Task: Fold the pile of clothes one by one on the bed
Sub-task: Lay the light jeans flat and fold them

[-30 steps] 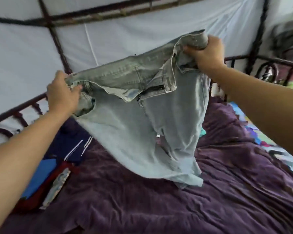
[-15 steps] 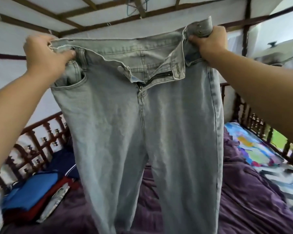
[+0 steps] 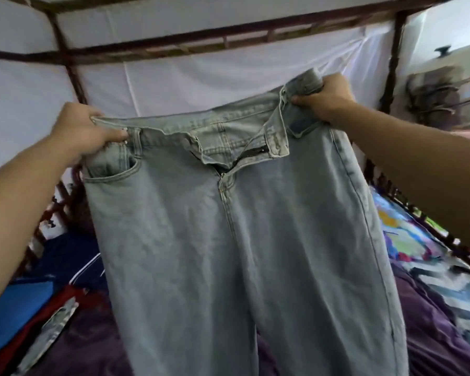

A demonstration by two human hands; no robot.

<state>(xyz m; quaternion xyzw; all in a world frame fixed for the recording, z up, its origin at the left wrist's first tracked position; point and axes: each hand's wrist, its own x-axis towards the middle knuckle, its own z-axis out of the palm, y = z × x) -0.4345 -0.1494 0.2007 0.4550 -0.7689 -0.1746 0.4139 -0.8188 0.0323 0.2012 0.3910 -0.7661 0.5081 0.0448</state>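
A pair of pale blue jeans (image 3: 228,253) hangs full length in front of me, front side facing me, fly unzipped and waistband flap folded over. My left hand (image 3: 79,131) grips the left end of the waistband by the pocket. My right hand (image 3: 326,96) grips the right end, held a little higher. The legs drop out of view at the bottom edge. The bed (image 3: 432,335) with a purple cover lies below, mostly hidden by the jeans.
At the left lies a pile of clothes (image 3: 38,302) in dark blue, bright blue and red. A multicoloured sheet (image 3: 418,240) runs along the right side. A dark wooden bed frame (image 3: 228,42) with white netting surrounds the bed.
The jeans were bunched above the bed, then lifted and spread out by the waistband. Since half a second ago my hands have come lower and the view has tipped down.
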